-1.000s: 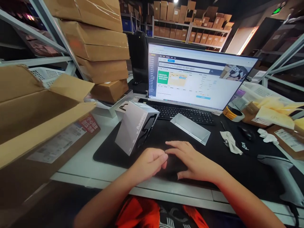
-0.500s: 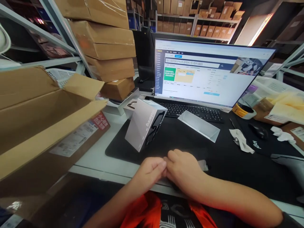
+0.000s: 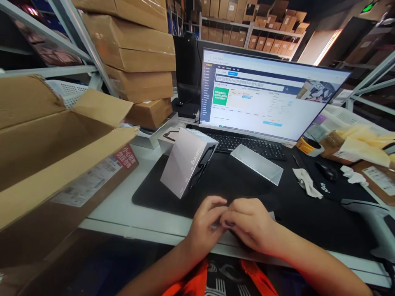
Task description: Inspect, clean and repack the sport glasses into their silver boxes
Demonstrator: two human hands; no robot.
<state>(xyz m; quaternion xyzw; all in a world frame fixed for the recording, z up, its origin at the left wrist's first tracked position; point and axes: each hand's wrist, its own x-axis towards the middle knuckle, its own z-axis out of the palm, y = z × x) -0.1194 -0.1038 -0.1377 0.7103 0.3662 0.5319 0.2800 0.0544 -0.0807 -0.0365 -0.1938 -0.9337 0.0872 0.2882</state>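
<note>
My left hand (image 3: 207,222) and my right hand (image 3: 249,222) meet at the front edge of the black desk mat (image 3: 151,191). Both have curled fingers, pressed together at the tips. A small dark thing shows between them, too hidden to name. Beyond them a grey-white product box (image 3: 182,162) with a black printed side leans tilted on the mat. To its right lies a shallow translucent tray-like lid (image 3: 257,164). A small pale piece (image 3: 272,215) pokes out behind my right wrist.
An open cardboard carton (image 3: 92,176) stands at the left, before stacked cartons (image 3: 145,53). A monitor (image 3: 262,98) rises behind the keyboard (image 3: 247,144). At right are a tape roll (image 3: 309,146), a mouse (image 3: 326,170), a crumpled cloth (image 3: 307,183) and a handheld scanner (image 3: 370,218).
My hands have shifted slightly right and turned, with the left fingers lifting a little and a dark spot now showing between them. The view has moved slightly; the box and lid stay put.
</note>
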